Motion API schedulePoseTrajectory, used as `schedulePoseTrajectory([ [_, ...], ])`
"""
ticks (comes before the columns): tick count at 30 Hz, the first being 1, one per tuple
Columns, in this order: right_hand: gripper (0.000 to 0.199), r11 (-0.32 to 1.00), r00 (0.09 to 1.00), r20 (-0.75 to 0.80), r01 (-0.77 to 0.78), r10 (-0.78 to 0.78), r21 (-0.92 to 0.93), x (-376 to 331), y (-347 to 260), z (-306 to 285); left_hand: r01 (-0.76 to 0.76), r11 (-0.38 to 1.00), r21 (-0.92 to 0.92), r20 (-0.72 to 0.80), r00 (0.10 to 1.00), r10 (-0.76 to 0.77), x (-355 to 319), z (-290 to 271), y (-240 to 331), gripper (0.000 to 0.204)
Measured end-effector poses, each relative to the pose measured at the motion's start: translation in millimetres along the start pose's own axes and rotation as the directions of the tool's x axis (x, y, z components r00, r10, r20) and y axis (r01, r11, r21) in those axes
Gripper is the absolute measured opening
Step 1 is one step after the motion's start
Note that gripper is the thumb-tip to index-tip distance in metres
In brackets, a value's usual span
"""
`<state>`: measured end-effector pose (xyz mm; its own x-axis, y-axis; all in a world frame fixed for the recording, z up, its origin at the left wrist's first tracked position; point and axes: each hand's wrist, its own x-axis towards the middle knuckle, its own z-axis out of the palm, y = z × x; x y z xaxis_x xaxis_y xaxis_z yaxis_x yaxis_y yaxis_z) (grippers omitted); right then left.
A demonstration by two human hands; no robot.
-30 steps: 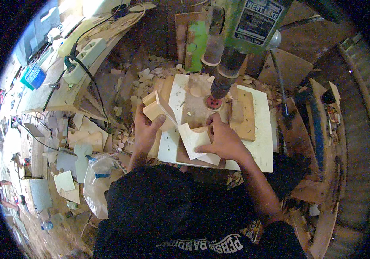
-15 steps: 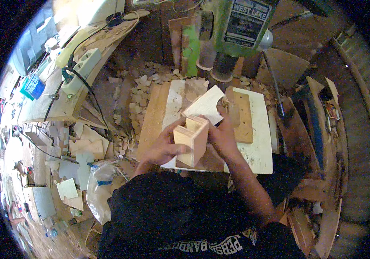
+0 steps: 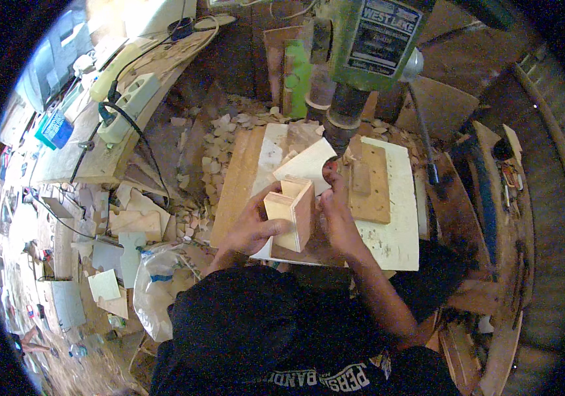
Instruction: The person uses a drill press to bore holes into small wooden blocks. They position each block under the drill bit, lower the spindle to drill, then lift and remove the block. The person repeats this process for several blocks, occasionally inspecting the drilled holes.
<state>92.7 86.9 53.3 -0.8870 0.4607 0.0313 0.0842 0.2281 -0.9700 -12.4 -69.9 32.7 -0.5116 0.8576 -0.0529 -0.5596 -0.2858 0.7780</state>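
My left hand (image 3: 254, 226) is closed around a small plywood piece (image 3: 301, 214) of joined boards, with the thumb across its near face. Beyond the boards, a pale wooden panel (image 3: 304, 165) tilts up to the right; whether it is joined to them I cannot tell. Curled at the panel's right edge, by its curved cutout, are the fingers of my right hand (image 3: 336, 212), partly hiding that edge. Just past the panel's far right corner hangs the dark chuck (image 3: 342, 127) of a green drill press (image 3: 361, 74).
Beneath my hands is a work table with a white board (image 3: 398, 241) and a drilled wooden block (image 3: 373, 191). Wood offcuts (image 3: 213, 162) are heaped behind. A power strip (image 3: 127, 109) with black cables lies on the left bench; a clear plastic bag (image 3: 157, 287) is at lower left.
The pale panel has turned slightly and shifted a little left. My right fingers now cover more of its curved edge. The view has moved slightly; my left hand keeps its grip.
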Motion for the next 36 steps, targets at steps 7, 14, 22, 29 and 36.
schedulePoseTrajectory([
  [7, 0.106, 0.98, 0.991, -0.067, 0.123, -0.114, 0.156, -18.3, -7.1, 24.0, -0.183, 0.845, 0.502, -0.011, 0.976, 0.218, -3.2, 5.8, 10.7, 0.077],
  [14, 0.092, 0.973, 0.986, 0.153, 0.032, -0.068, 0.227, -26.4, 5.1, 33.5, -0.221, 0.834, 0.506, -0.038, 0.96, 0.278, -26.3, 0.2, 9.3, 0.081],
  [22, 0.063, 0.968, 0.983, -0.141, -0.081, 0.117, 0.237, -17.9, 68.0, 3.4, -0.062, 0.695, 0.716, -0.556, 0.552, 0.622, -176.1, -67.3, 43.2, 0.053],
  [29, 0.053, 0.972, 0.946, -0.28, -0.107, 0.164, 0.207, 4.9, 123.8, -29.0, 0.382, 0.819, 0.429, -0.865, -0.087, 0.494, -519.7, -68.5, 14.3, 0.044],
  [36, 0.06, 0.989, 0.95, -0.292, -0.082, 0.114, 0.122, 20.1, 134.7, -41.7, 0.718, 0.696, 0.024, -0.997, -0.033, 0.068, -587.5, -71.7, -92.0, 0.039],
])
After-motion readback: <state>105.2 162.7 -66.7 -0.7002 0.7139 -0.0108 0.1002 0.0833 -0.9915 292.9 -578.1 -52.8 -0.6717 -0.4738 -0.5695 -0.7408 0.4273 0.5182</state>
